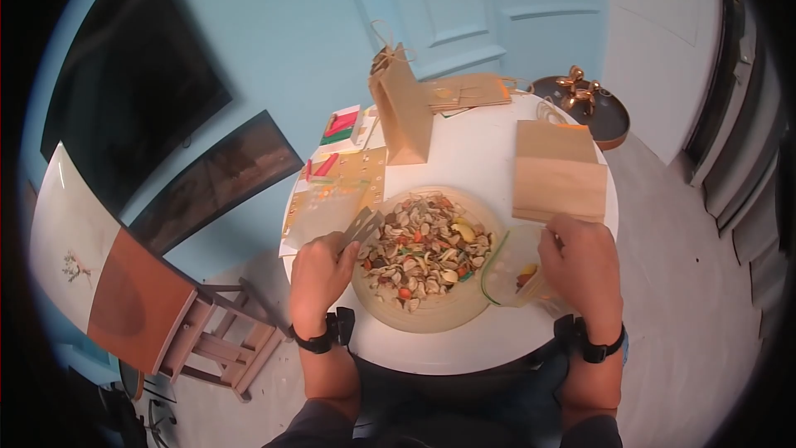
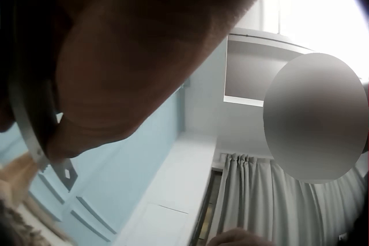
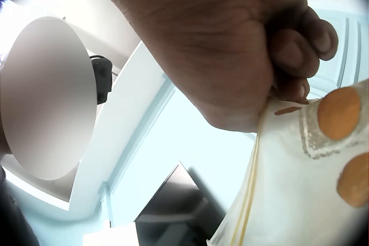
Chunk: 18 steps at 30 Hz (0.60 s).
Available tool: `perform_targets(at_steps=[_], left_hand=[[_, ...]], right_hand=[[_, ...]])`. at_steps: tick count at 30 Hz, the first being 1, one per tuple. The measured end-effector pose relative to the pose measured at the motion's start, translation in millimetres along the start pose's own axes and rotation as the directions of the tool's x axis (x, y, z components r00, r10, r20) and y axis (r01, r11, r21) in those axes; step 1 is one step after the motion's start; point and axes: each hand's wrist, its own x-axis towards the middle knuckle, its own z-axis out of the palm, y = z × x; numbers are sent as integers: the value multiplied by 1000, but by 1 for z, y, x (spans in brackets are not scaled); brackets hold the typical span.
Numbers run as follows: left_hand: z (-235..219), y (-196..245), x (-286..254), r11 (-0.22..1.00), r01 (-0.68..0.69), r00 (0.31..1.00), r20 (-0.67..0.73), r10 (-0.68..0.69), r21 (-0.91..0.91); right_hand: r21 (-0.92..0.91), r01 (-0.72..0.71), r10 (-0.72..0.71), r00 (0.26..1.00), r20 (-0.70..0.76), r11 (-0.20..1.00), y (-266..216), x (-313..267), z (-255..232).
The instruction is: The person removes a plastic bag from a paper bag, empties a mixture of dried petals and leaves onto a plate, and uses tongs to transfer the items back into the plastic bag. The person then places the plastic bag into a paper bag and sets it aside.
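My left hand (image 1: 319,275) grips a flat grey metal tool (image 1: 362,226) at the left rim of a wide round bowl (image 1: 464,319). Mixed dried slices and bits (image 1: 423,249), mostly pale with some orange, yellow and green, fill the bowl. In the left wrist view the metal tool (image 2: 34,130) runs past the left hand (image 2: 132,55). At the bowl's right side, my right hand (image 1: 584,270) pinches a clear bag (image 1: 502,270) with a green strip at its mouth and a few colourful pieces inside. The right wrist view shows curled fingers (image 3: 294,55) at the edge of the bag (image 3: 288,182), printed with orange dots.
On the white round table (image 1: 473,162) stands a brown paper bag (image 1: 402,108), with flat paper bags (image 1: 468,91) behind it. Another paper bag (image 1: 560,170) lies at right. Patterned sheets and another clear bag (image 1: 332,211) lie at left. A chair (image 1: 199,332) stands left.
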Motion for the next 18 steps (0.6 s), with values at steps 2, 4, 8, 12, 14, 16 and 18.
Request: perform_targets(at_steps=[2, 4, 8, 12, 14, 16, 18], left_hand=[[11, -16, 0, 998, 54, 998, 39, -54, -8], [21, -28, 2, 1000, 25, 996, 84, -24, -6], [26, -27, 11, 999, 36, 984, 172, -36, 4], [18, -16, 13, 999, 32, 974, 223, -31, -2], [27, -18, 12, 1000, -17, 973, 231, 14, 8], [29, -16, 12, 999, -47, 968, 250, 41, 21], [26, -10, 11, 998, -60, 959, 278, 48, 34]], right_hand=[[-19, -13, 13, 1000, 1, 1000, -2, 0, 6], [-37, -8, 8, 1000, 3, 999, -4, 1, 12], [-73, 21, -18, 999, 37, 997, -8, 3, 21], [-84, 5, 1, 997, 76, 996, -15, 5, 26], [-93, 23, -16, 997, 78, 995, -14, 5, 30], [-96, 34, -26, 996, 84, 995, -14, 6, 32], [-92, 40, -32, 996, 82, 995, -13, 6, 33]])
